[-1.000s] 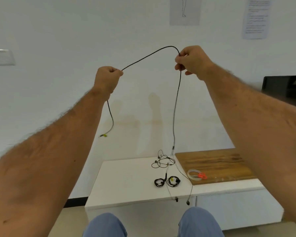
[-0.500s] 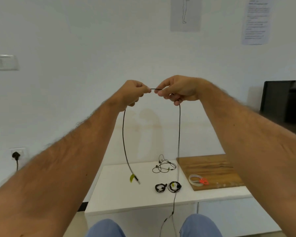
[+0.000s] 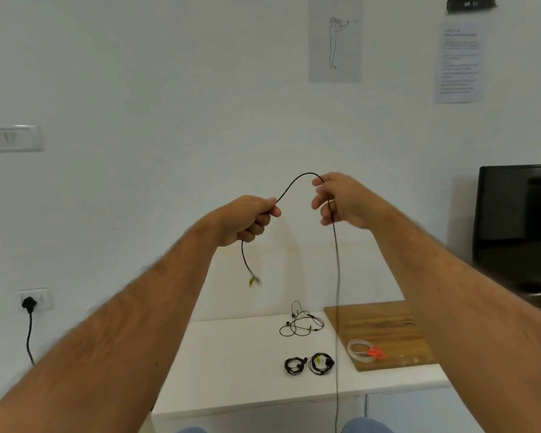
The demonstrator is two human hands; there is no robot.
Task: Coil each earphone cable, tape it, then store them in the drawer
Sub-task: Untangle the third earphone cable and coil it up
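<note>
Pinched between thumb and fingers of both raised hands, a black cable [image 3: 294,184] arches from the left hand [image 3: 247,218], which curls tightly round it, to the right hand [image 3: 341,200], whose fingertips nip it at the crest. Below the left grip a short tail dangles, ending in a blurred yellow-tipped plug [image 3: 254,280]; below the right grip the long run hangs straight down past the table [image 3: 225,370] edge and out of view. Beneath the grips, on the table, lie two coiled earphones [image 3: 309,364] side by side and, beyond them, a loose tangled set [image 3: 301,321]. Right of these a wooden board [image 3: 384,326] carries a tape roll [image 3: 360,350] with an orange piece touching it. Loops look barely begun; the free-hanging length could twist or snag on the table edge, spoiling the coil, and the light right pinch may let the cable slip.
</note>
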